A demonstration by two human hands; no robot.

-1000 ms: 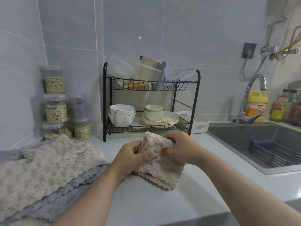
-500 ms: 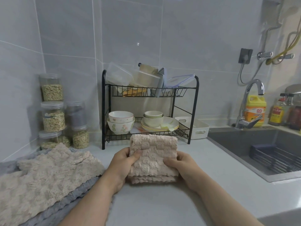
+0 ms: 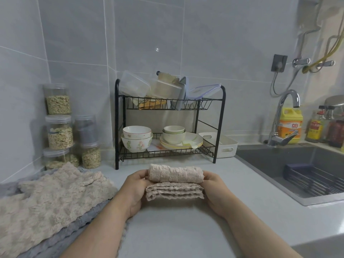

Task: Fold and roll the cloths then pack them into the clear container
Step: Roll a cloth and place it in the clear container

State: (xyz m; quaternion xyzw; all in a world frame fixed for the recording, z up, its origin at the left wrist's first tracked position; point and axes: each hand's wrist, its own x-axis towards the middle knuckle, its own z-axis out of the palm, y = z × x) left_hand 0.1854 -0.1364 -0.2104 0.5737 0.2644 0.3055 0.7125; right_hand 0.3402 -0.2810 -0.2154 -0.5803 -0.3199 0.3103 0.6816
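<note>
The left hand (image 3: 136, 190) and right hand (image 3: 216, 192) grip opposite ends of the half-rolled beige waffle-textured cloth (image 3: 175, 182) in front of the black 2-tier wire dish rack (image 3: 169, 125).

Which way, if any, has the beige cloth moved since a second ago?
Yes. The cloth has its far edge rolled toward the person, opening a gap from the dish rack.

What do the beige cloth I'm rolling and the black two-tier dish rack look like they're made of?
Beige half-rolled cloth: probably soft plush microfibre or fleece, matte; its surface is fuzzy with a bumpy waffle-like pile.
Black two-tier dish rack: apparently metal tube and wire with a smooth black coating, judging by thin rigid rods and faint sheen.
</note>
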